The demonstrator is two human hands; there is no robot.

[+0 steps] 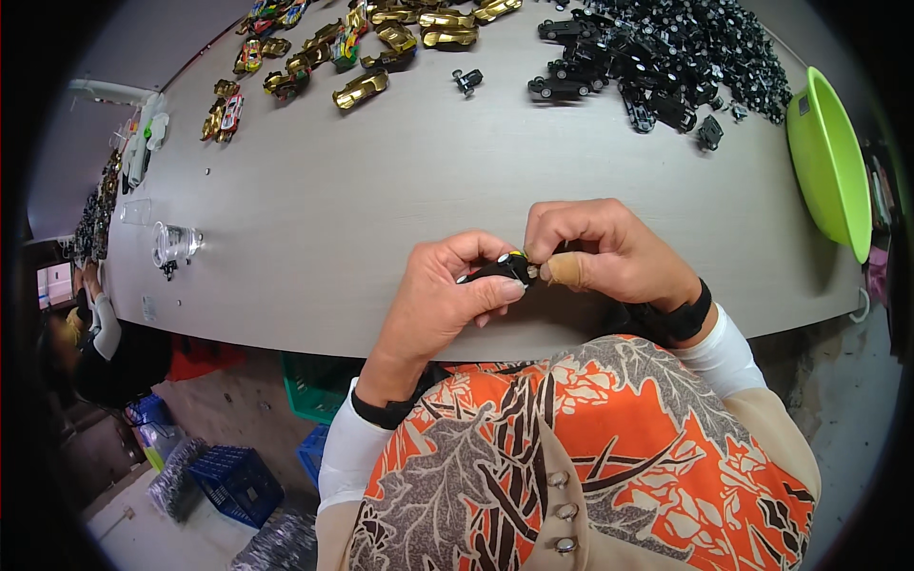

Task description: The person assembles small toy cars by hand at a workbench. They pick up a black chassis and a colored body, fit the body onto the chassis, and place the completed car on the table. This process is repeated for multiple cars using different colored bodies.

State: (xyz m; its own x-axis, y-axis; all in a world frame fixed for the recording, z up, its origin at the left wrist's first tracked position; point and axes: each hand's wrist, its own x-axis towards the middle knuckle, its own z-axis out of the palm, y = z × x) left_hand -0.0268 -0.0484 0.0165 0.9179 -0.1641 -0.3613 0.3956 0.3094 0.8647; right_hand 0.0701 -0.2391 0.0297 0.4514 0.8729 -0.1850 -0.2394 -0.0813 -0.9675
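Close to the table's near edge, my left hand (446, 290) is closed around a small toy car (511, 269). Its black underside and light wheels show, with a bit of yellow at its far side. My right hand (609, 249), with tan tape around the thumb, pinches at the car's right end. A tiny pale piece shows by that thumb tip, too small to name. The fingers of both hands hide much of the car.
Gold and coloured toy car bodies (360, 90) lie at the back left, a heap of black car bases (657, 57) at the back right. A green basin (830, 162) stands at the right edge, a clear cup (174, 243) at the left. Another person (105, 328) sits far left.
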